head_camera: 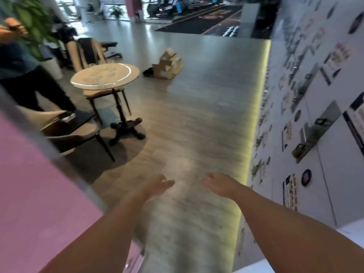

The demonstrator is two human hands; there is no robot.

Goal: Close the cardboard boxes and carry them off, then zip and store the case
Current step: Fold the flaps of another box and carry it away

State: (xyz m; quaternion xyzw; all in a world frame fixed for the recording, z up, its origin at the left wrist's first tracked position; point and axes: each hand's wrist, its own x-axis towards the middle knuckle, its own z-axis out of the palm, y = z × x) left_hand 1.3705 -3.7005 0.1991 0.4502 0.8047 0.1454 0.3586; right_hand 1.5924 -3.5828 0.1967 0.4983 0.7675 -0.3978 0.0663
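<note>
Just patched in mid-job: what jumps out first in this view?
Two bare forearms reach forward at the bottom, left hand and right hand both empty over the grey floor. Farther ahead, a pile of cardboard boxes sits on that floor. A round table with chairs stands to the left.

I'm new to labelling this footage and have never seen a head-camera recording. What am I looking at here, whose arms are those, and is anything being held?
There is no machine here. The one picture comes from a wide-angle camera worn on a person's head, looking forward and down, so the two bare arms are the wearer's own. The left hand and the right hand reach forward over the grey floor, fingers relaxed, holding nothing. Farther ahead, a stack of cardboard boxes sits on the floor with something dark beside it, too blurred to name. To the left stand a round table and chairs, with another person beside them. A wall with posters runs along the right.
</note>
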